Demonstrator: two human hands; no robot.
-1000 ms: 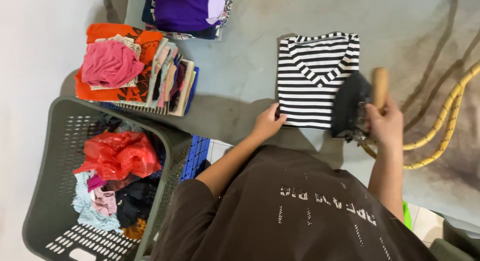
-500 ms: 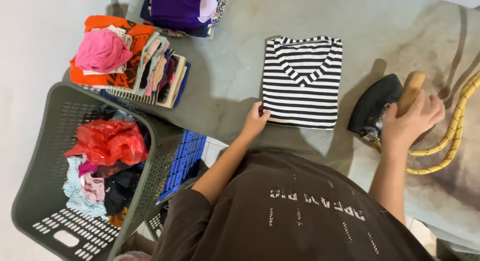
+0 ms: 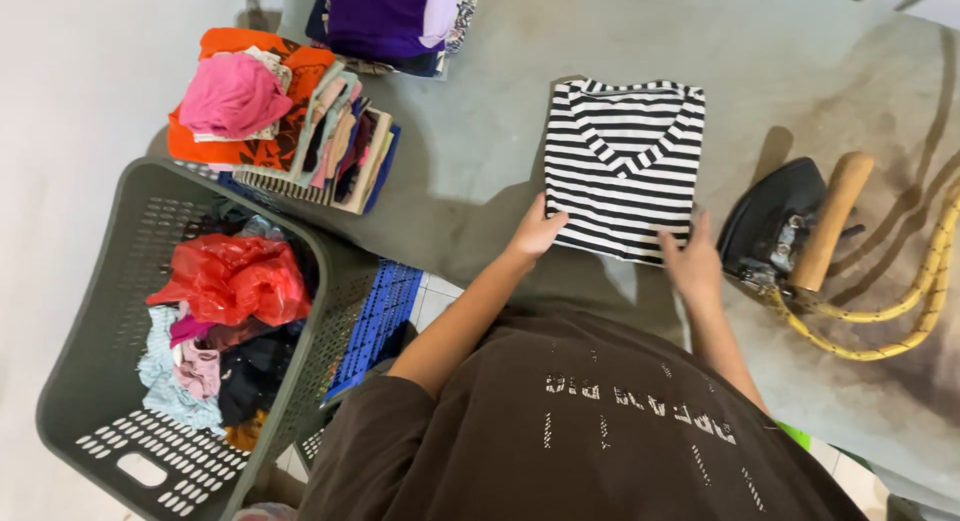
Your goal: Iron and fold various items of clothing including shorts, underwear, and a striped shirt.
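While the folded black-and-white striped shirt (image 3: 625,166) lies flat near the middle of the grey padded table (image 3: 480,196), both hands now rest on its near edge: the left hand (image 3: 537,231) presses the lower left corner with fingers loosely spread, and the right hand (image 3: 690,263) lies open on the lower right corner, gripping nothing. Half a second ago the right hand was wrapped around the wooden handle of the black iron (image 3: 790,231); it has let go, and the iron now stands alone just to the right of the shirt, its yellow cord (image 3: 900,316) looping off along the table. With the iron set aside and both hands on the garment, the pressing of this piece looks finished, and the shirt is being handled by hand. Further left sit a stack of folded clothes (image 3: 290,121) topped by a pink piece, a purple pile (image 3: 390,16) beyond it, and a grey laundry basket (image 3: 110,441) holding crumpled garments.
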